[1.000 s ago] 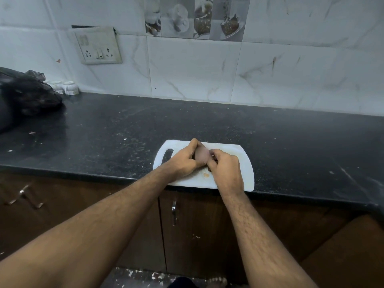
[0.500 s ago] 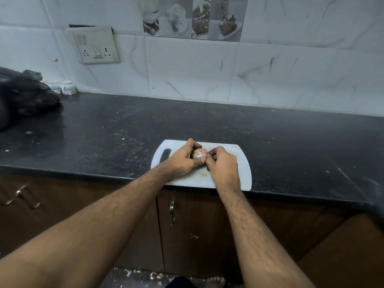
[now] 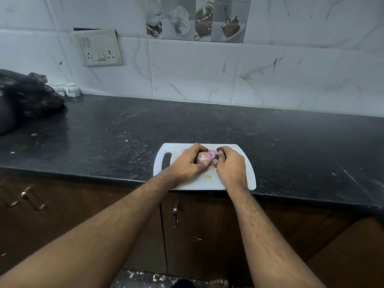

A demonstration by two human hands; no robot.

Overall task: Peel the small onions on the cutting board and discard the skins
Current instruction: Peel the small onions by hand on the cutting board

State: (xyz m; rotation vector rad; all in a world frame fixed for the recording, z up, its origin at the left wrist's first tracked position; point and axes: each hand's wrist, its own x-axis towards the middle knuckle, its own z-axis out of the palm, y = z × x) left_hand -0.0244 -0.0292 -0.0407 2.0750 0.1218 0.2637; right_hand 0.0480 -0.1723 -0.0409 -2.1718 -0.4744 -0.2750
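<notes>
A white cutting board point(image 3: 248, 179) with a handle slot at its left end lies at the front edge of the black counter. Over its middle my left hand point(image 3: 187, 163) grips a small pinkish onion point(image 3: 203, 157). My right hand point(image 3: 230, 164) is close beside it on the right, its fingertips pinching a flap of purple skin point(image 3: 214, 154) still touching the onion. A small orange-brown scrap point(image 3: 208, 176) lies on the board below the hands. Other onions are hidden or absent behind the hands.
The black counter point(image 3: 291, 146) runs left and right of the board. A black bag point(image 3: 29, 98) and small white cups point(image 3: 71, 90) sit at the far left by the wall. A switch plate point(image 3: 99, 47) hangs above. Brown cabinet doors point(image 3: 197, 229) lie below.
The onion has turned in my left hand and more of its pale surface shows. My right fingers have drawn a flap of skin a little to the right.
</notes>
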